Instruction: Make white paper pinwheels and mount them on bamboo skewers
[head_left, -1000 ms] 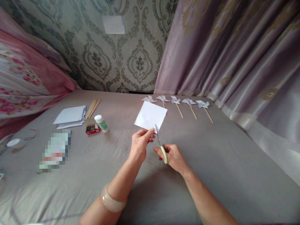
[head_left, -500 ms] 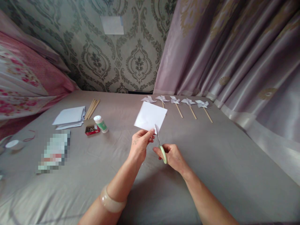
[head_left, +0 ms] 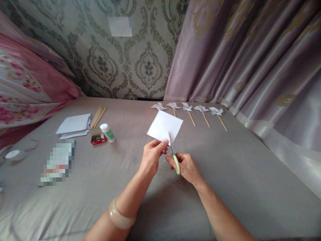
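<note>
A square sheet of white paper [head_left: 164, 125] is pinched at its near corner by my left hand [head_left: 152, 154], thumb on top. My right hand [head_left: 187, 166] is closed round the pale green handle of a pair of scissors [head_left: 178, 164]. The blades reach up into the paper from its near corner, just right of my left thumb. Both hands are above the grey sheet. Behind the paper lie several white paper pinwheels [head_left: 201, 109] on wooden sticks, one partly covered by the paper.
On the left lie a stack of white paper [head_left: 74, 124], several wooden sticks [head_left: 98, 116], a small red box of metal pieces [head_left: 98, 139] and a white-and-green glue stick [head_left: 107, 133]. Nearer are a blurred-out packet [head_left: 59, 163] and a white roll [head_left: 15, 155]. Curtains [head_left: 213, 50] hang at the right.
Both hands have shifted slightly right, carrying the paper and scissors with them. The blades remain in the paper, and the paper is tilted a little differently. Nothing was let go.
</note>
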{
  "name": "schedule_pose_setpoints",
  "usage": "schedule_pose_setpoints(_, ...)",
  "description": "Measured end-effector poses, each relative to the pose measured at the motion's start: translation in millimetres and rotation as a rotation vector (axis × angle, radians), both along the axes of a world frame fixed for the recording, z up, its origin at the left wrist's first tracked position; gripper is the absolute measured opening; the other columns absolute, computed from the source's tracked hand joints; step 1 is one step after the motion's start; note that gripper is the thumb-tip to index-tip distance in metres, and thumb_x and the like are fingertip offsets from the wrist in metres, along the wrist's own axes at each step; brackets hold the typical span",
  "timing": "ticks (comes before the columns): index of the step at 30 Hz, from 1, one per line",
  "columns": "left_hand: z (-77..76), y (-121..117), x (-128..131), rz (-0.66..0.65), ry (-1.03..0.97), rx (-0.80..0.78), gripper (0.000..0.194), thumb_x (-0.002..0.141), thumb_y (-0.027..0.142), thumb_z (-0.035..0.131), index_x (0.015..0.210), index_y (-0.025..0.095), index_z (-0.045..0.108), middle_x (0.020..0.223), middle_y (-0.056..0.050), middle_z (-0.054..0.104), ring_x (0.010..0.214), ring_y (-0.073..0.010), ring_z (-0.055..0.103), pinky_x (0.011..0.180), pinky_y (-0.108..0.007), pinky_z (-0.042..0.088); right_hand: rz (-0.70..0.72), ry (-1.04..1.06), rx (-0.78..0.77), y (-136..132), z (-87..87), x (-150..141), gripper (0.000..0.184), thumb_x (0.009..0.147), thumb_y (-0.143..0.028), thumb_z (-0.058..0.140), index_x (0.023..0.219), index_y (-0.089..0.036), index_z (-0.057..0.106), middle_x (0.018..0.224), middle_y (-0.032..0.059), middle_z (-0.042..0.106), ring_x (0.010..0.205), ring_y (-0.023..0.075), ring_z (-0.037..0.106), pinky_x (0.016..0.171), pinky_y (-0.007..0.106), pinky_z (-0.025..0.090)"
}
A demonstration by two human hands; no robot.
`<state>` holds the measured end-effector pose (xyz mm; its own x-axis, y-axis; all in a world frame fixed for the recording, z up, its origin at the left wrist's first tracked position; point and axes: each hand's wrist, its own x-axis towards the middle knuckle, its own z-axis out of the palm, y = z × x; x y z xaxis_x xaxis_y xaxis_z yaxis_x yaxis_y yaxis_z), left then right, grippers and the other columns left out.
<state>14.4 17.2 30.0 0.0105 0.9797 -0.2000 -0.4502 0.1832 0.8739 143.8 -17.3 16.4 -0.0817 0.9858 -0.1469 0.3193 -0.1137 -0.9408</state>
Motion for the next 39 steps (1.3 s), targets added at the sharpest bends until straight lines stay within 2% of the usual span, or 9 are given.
schedule_pose_setpoints(8, 5.2, -1.9, 0.6, 0.006, -0.045, -0.028, 0.028, 0.055, 0.031, 0.081, 0.057, 0.011, 0.062, 0.053, 0.0, 0.057, 0.048, -0.0062, 0.048, 0.049, -0.02, 0.037, -0.02, -0.009, 0.013, -0.2, 2.5, -2.4, 0.045, 0.067, -0.057, 0.066, 0.05, -0.018, 0.049, 0.047, -0.003, 0.044, 0.047, 0.0085, 0.037, 0.045, 0.022, 0.03)
schedule_pose_setpoints(16, 6.9, 5.0, -2.7, 0.195, -0.233, -0.039, 0.034, 0.049, 0.03, 0.086, 0.072, 0.012, 0.068, 0.07, -0.001, 0.066, 0.056, -0.0064, 0.055, 0.05, -0.018, 0.039, 0.031, -0.012, -0.012, -1.8, -4.5, -3.6, 0.041, 0.068, -0.049, 0.068, 0.053, -0.017, 0.048, 0.049, -0.0039, 0.045, 0.048, 0.0078, 0.037, 0.045, 0.021, 0.028)
schedule_pose_setpoints(26, 5.7, 6.1, -3.3, 0.2, -0.297, -0.045, 0.031, 0.046, 0.025, 0.086, 0.067, 0.012, 0.067, 0.068, -0.001, 0.067, 0.057, -0.0071, 0.056, 0.053, -0.019, 0.041, 0.039, -0.01, 0.002, -2.2, -5.0, -3.3, 0.041, 0.068, -0.047, 0.069, 0.052, -0.017, 0.047, 0.049, -0.0034, 0.045, 0.049, 0.008, 0.037, 0.045, 0.022, 0.028)
schedule_pose_setpoints(39, 7.0, 7.2, -4.5, 0.233, -0.282, -0.053, 0.034, 0.045, 0.027, 0.087, 0.068, 0.011, 0.067, 0.067, -0.001, 0.066, 0.054, -0.0071, 0.054, 0.051, -0.02, 0.04, 0.105, -0.009, -0.013, -2.7, -4.1, -2.2, 0.04, 0.07, -0.048, 0.068, 0.054, -0.017, 0.048, 0.049, -0.0048, 0.042, 0.049, 0.0078, 0.034, 0.047, 0.023, 0.028)
